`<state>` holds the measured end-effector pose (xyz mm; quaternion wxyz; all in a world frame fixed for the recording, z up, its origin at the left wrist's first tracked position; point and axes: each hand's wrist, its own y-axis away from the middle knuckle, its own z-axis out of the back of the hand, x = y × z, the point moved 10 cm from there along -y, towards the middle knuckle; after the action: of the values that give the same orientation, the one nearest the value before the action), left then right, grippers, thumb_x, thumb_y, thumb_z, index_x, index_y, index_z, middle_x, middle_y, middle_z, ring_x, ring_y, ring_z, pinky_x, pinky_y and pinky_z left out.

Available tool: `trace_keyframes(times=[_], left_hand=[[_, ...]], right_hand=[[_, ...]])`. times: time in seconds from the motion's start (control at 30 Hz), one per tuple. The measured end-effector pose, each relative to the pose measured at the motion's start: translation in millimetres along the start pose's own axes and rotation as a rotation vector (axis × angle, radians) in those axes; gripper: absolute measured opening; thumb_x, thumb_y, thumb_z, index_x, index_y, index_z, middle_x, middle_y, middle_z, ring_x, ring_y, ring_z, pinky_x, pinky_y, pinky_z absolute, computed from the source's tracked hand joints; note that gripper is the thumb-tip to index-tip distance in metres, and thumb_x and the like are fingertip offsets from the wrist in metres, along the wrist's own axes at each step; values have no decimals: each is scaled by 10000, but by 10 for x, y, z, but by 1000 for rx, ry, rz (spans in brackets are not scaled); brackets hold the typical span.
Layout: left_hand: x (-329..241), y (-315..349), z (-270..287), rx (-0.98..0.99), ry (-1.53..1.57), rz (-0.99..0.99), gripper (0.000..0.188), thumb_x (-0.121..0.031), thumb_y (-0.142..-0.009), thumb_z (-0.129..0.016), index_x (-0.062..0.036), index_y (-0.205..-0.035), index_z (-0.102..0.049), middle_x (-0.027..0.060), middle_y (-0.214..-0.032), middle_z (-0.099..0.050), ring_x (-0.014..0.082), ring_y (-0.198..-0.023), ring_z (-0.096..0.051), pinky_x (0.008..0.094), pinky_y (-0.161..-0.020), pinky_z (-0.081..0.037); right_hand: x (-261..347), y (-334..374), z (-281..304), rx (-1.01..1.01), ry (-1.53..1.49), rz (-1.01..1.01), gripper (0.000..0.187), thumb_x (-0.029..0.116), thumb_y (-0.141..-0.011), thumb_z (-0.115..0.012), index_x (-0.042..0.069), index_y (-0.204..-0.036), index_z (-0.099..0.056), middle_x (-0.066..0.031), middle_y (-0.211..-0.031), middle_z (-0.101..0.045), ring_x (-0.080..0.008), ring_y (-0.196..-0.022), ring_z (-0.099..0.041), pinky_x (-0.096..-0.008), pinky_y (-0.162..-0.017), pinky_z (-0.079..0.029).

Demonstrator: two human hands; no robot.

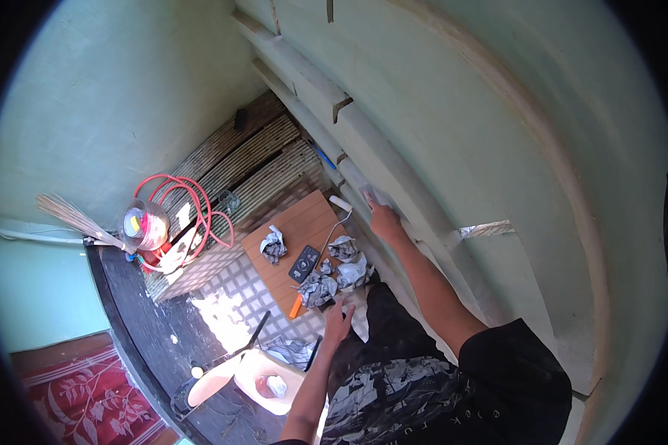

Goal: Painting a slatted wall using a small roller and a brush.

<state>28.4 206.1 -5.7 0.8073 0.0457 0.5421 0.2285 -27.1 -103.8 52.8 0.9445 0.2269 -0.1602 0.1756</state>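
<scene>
My right hand reaches out to the pale green wall and presses on a moulded ledge. A small pale pad shows under its fingertips. My left hand hangs by my dark trousers with its fingers apart and holds nothing. Just beyond it, a paint roller with an orange grip lies across a wooden board on the floor. Crumpled newspaper and a black flat device also lie on the board.
More crumpled paper sits by the wall's foot. A red hose, a clear plastic jar and a straw broom are at the left. A white plastic chair holding a small bottle stands below, with a red patterned rug beyond it.
</scene>
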Motion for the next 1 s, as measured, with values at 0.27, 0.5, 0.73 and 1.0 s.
trace_keyframes(times=[0.27,0.5,0.73,1.0], left_hand=[[-95,-11,21,-12,-58,10,437,-331,-919,-534,-29,-1232,-491,225,-1098,-607,408,-1030,-554,463,-879,-419],[-10,53,103,-18,-35,19,436,-320,-917,-542,-32,-1240,-482,211,-1105,-615,391,-1055,-562,441,-909,-423],[-200,-44,-84,69,-73,17,424,-273,-909,-555,-22,-1239,-471,221,-1086,-615,399,-1024,-570,440,-893,-429],[-25,-64,84,-23,28,45,427,-282,-910,-557,-12,-1232,-479,240,-1107,-600,395,-1067,-559,425,-912,-428]], right_hand=[[-27,-26,-39,5,42,39,704,64,-827,-500,258,-1458,-257,-229,-892,-656,-382,-847,-652,-482,-772,-514],[166,249,-183,5,32,63,678,53,-834,-480,254,-1450,-280,-229,-892,-650,-394,-840,-643,-499,-756,-511],[-776,-97,-1053,134,82,-32,570,96,-813,-495,203,-1370,-437,-228,-966,-642,-416,-925,-618,-521,-787,-494],[-251,517,-485,-279,-249,80,346,166,-869,-518,10,-1174,-473,-214,-878,-646,-372,-823,-645,-491,-712,-515]])
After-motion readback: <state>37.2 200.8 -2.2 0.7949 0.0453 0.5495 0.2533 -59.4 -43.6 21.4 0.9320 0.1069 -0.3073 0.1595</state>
